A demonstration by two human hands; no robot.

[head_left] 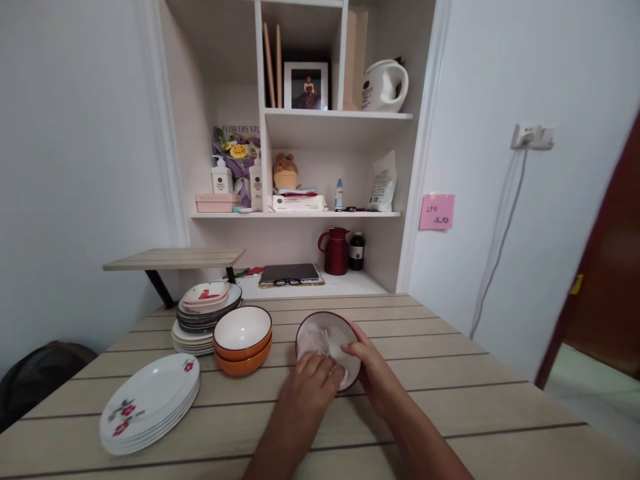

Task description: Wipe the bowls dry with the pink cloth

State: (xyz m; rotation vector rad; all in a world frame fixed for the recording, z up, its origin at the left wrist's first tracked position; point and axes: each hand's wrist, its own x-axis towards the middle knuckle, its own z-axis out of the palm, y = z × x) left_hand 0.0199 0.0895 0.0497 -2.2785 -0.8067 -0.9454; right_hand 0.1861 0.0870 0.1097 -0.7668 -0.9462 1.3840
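Observation:
A bowl (pixel 327 323) with a pale inside and a dark rim is tilted toward me above the table. My right hand (pixel 369 357) grips it by its right side, thumb over the rim and fingers behind. Inside the bowl, my left hand (pixel 320 373) presses a pale pinkish cloth (pixel 314 342) against the inner wall, with its fingers bent over the cloth. To the left stand stacked orange bowls (pixel 243 360) with white insides. Nearer me on that side lies a stack of oval white plates (pixel 155 393) with red flowers.
Behind the orange bowls are piled round plates (pixel 193 340) and small dishes (pixel 206 295). A raised wooden shelf (pixel 175 259) overhangs the table's far left. At the back, a red jug (pixel 336 252), dark bottle (pixel 357 251) and laptop-like dark slab (pixel 290 273) occupy the white cabinet ledge.

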